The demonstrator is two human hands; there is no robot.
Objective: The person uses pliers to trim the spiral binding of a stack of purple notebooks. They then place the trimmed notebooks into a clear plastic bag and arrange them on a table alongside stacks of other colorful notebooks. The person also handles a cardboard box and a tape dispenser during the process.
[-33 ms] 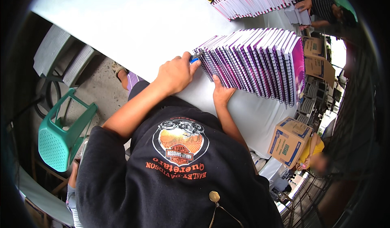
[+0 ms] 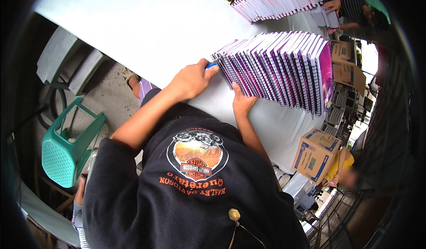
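Observation:
A long row of purple-and-white spiral notebooks [image 2: 275,74] lies on the white-covered table, the wire coils facing me. My left hand [image 2: 191,79] is closed round small pliers [image 2: 212,65] with blue handles, whose dark jaws are at the coil ends on the row's left end. Below the row, my right hand [image 2: 243,101] has its thumb up against the coils near the left end. Its other fingers are hidden under or behind the notebooks, which it seems to hold.
More stacked books [image 2: 277,3] stand at the far side, where another person's hand [image 2: 332,5] rests near a stack. Cardboard boxes [image 2: 316,156] are on the right, close to a person in yellow [image 2: 341,164]. To my left are a green plastic stool [image 2: 60,158] and grey slabs [image 2: 55,56].
My left hand and the pliers have shifted very slightly. The right hand and the notebooks are practically where they were.

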